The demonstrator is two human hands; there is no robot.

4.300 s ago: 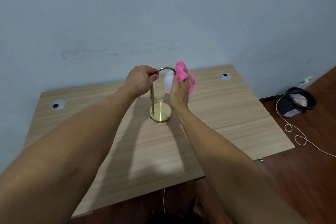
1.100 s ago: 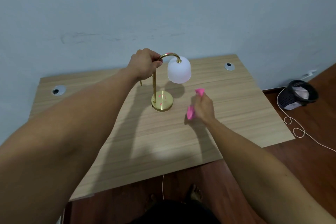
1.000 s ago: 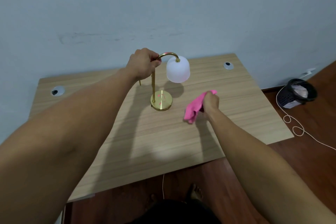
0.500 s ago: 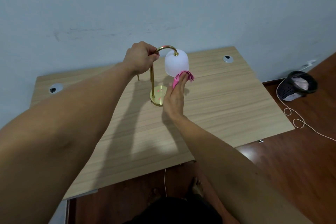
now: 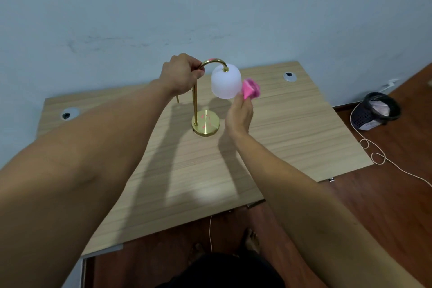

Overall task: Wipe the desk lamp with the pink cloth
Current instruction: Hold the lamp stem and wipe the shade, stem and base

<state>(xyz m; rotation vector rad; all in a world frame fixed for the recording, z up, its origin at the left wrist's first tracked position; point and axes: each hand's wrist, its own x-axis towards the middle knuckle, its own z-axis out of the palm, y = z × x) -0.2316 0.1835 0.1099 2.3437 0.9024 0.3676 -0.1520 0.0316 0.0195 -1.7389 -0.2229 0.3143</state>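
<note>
Desk lamp gripped by left hand, right hand raised, pink cloth seemingly touching shade

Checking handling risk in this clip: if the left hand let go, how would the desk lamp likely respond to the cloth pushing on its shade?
The desk lamp looks apt to tip: a thin stem, with the white shade hanging off to one side of the small round base. The left hand gripping the arch probably steadies it. The pink cloth, bunched in the right hand, looks soft and floppy.
</note>
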